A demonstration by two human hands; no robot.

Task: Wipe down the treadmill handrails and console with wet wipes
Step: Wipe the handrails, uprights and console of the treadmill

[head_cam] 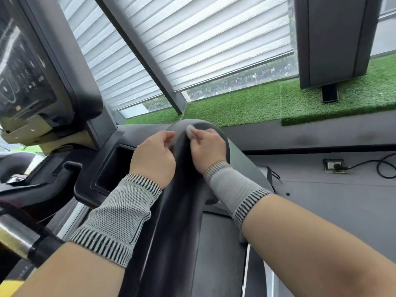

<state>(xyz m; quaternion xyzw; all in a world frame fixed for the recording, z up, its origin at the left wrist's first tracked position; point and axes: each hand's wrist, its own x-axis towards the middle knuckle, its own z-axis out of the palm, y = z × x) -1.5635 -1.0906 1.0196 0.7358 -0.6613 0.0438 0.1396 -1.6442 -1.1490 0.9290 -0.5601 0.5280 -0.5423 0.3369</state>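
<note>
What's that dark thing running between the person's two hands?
In the head view, the treadmill's black handrail runs up between the left hand and the right hand, which pinches a small white wet wipe against its curved top.

Left hand (153, 158) curled; right hand (209, 150) pinching.

Two hands, left hand (153, 156) and right hand (209, 150), two knitted wrist sleeves (120, 217), one wet wipe (189, 131), one handrail (180, 189), one console (25, 67), seemingly one floor socket (334, 166)
</note>
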